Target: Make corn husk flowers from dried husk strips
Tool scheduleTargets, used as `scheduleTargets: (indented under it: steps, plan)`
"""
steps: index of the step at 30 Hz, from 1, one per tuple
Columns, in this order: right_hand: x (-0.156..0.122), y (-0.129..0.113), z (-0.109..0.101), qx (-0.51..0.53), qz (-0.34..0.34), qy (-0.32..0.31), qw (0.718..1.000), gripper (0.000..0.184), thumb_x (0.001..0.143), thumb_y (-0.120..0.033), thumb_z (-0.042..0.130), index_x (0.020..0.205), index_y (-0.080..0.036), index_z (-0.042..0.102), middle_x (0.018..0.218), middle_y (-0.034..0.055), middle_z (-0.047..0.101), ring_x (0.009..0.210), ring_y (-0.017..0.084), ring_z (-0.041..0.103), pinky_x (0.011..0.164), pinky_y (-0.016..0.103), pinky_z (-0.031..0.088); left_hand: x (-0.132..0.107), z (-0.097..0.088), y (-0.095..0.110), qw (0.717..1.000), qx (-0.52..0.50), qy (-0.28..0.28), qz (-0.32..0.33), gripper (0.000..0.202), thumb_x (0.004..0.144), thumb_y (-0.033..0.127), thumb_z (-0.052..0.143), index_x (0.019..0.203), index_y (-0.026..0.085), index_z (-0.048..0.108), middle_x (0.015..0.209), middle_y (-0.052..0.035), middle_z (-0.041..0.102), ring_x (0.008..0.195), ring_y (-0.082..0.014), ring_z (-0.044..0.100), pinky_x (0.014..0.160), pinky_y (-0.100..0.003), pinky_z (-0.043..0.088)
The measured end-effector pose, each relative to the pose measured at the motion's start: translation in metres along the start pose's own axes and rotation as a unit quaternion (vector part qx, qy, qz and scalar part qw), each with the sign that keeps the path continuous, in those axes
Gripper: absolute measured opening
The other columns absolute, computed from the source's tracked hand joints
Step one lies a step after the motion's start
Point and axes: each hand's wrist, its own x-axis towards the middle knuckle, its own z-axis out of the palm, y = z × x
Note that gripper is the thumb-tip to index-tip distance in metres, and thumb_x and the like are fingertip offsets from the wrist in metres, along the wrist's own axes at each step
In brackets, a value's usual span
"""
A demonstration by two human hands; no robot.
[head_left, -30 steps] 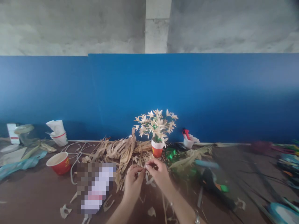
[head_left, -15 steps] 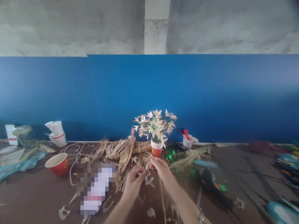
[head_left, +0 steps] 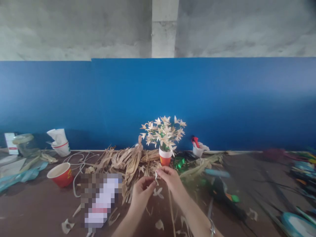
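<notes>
Flowers [head_left: 166, 133]: Although they fill a red-and-white cup [head_left: 165, 160] just beyond the left hand [head_left: 142, 189] and right hand [head_left: 170, 177], the work looks unfinished.
Pale piece [head_left: 156, 176]: small and narrow, roughly upright between the 2 hands' fingertips; apparently not yet part of the bunch.
Loose material: a petalled cut-out [head_left: 158, 193] lies just below the fingertips on the brown table [head_left: 37, 207]; dry husks [head_left: 128, 161] spread beyond the left hand. How much remains to be done, I cannot tell.
Left hand: fingers curled, thumb and forefinger nearly together beside the piece's lower end; whether they grip it is too small to tell.
Right hand: angled inward, knuckles up, thumb and forefinger pinching the piece's upper end; a bracelet [head_left: 212, 227] circles the wrist.
</notes>
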Motion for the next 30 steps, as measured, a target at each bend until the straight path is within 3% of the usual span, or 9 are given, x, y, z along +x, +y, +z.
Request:
scheduleTargets:
  steps: [8, 12, 14, 17, 19, 21, 26, 28, 30]
  plan:
    - [0.0, 0.001, 0.002, -0.059, -0.019, -0.002, 0.998, 0.032, 0.069, -0.046, 0.061, 0.068, -0.013, 0.064, 0.053, -0.0024, 0.053, 0.05, 0.009, 0.043, 0.049, 0.022, 0.032, -0.002, -0.002, -0.001, 0.997, 0.062, 0.019, 0.036, 0.027, 0.063, 0.039, 0.067, 0.072, 0.013, 0.068, 0.056, -0.0004, 0.062, 0.05, -0.012, 0.052, 0.049, -0.022, 0.04]
    - [0.001, -0.013, -0.027, -0.198, -0.059, 0.033, 0.978, 0.035, 0.077, -0.042, 0.048, 0.09, -0.014, 0.064, 0.072, 0.0047, 0.065, 0.064, 0.016, 0.058, 0.059, 0.025, 0.042, 0.001, -0.005, -0.003, 0.996, 0.073, 0.033, 0.032, 0.029, 0.062, 0.041, 0.067, 0.071, 0.013, 0.068, 0.058, -0.0014, 0.063, 0.052, -0.0132, 0.053, 0.051, -0.023, 0.041]
    - [-0.005, -0.026, -0.057, -0.353, -0.052, 0.061, 0.932, 0.032, 0.078, -0.032, 0.047, 0.1, -0.014, 0.062, 0.085, 0.0084, 0.068, 0.075, 0.019, 0.062, 0.07, 0.029, 0.045, 0.001, -0.005, -0.001, 0.994, 0.084, 0.053, 0.039, 0.03, 0.062, 0.041, 0.066, 0.071, 0.013, 0.069, 0.057, -0.0013, 0.062, 0.053, -0.0134, 0.053, 0.052, -0.023, 0.041]
    - [-0.023, -0.038, -0.11, -0.607, 0.027, 0.135, 0.782, 0.035, 0.073, -0.017, 0.044, 0.104, -0.013, 0.06, 0.096, 0.0157, 0.066, 0.09, 0.028, 0.062, 0.075, 0.037, 0.044, -0.001, -0.004, 0.003, 0.992, 0.088, 0.073, 0.047, 0.03, 0.062, 0.041, 0.067, 0.071, 0.013, 0.07, 0.058, -0.0015, 0.063, 0.054, -0.0135, 0.053, 0.052, -0.023, 0.041]
    - [-0.038, -0.035, -0.14, -0.689, 0.115, 0.167, 0.695, 0.034, 0.069, -0.016, 0.048, 0.1, -0.011, 0.061, 0.102, 0.0208, 0.062, 0.096, 0.035, 0.059, 0.074, 0.042, 0.044, -0.001, -0.003, 0.005, 0.992, 0.089, 0.073, 0.053, 0.028, 0.062, 0.04, 0.066, 0.07, 0.013, 0.069, 0.058, -0.0015, 0.063, 0.054, -0.0139, 0.054, 0.052, -0.023, 0.041]
    - [-0.05, -0.025, -0.159, -0.695, 0.19, 0.18, 0.669, 0.036, 0.069, -0.016, 0.049, 0.102, -0.013, 0.06, 0.105, 0.0206, 0.061, 0.101, 0.037, 0.058, 0.077, 0.044, 0.044, -0.001, -0.003, 0.004, 0.99, 0.097, 0.072, 0.067, 0.026, 0.063, 0.038, 0.065, 0.07, 0.014, 0.069, 0.059, -0.0016, 0.064, 0.055, -0.0148, 0.055, 0.054, -0.024, 0.042]
    - [-0.06, 0.003, -0.172, -0.702, 0.199, 0.188, 0.657, 0.038, 0.068, -0.014, 0.051, 0.106, -0.011, 0.056, 0.102, 0.0204, 0.062, 0.099, 0.033, 0.06, 0.077, 0.04, 0.045, 0.003, -0.004, -0.001, 0.988, 0.116, 0.07, 0.08, 0.026, 0.065, 0.039, 0.064, 0.07, 0.014, 0.069, 0.059, -0.0015, 0.063, 0.055, -0.0144, 0.055, 0.054, -0.023, 0.041]
    - [-0.055, 0.003, -0.171, -0.696, 0.16, 0.216, 0.666, 0.034, 0.07, -0.02, 0.051, 0.102, -0.009, 0.056, 0.096, 0.0212, 0.063, 0.094, 0.034, 0.061, 0.074, 0.039, 0.046, 0.004, -0.004, -0.003, 0.988, 0.115, 0.073, 0.074, 0.028, 0.064, 0.041, 0.064, 0.07, 0.014, 0.069, 0.057, -0.0011, 0.062, 0.053, -0.0138, 0.053, 0.05, -0.023, 0.039]
    - [-0.049, -0.003, -0.165, -0.67, 0.076, 0.243, 0.698, 0.032, 0.072, -0.024, 0.048, 0.1, -0.009, 0.056, 0.092, 0.0202, 0.064, 0.09, 0.033, 0.062, 0.073, 0.039, 0.046, 0.006, -0.005, -0.007, 0.988, 0.114, 0.077, 0.076, 0.03, 0.063, 0.043, 0.065, 0.07, 0.014, 0.069, 0.056, -0.0007, 0.061, 0.051, -0.0133, 0.052, 0.049, -0.022, 0.038]
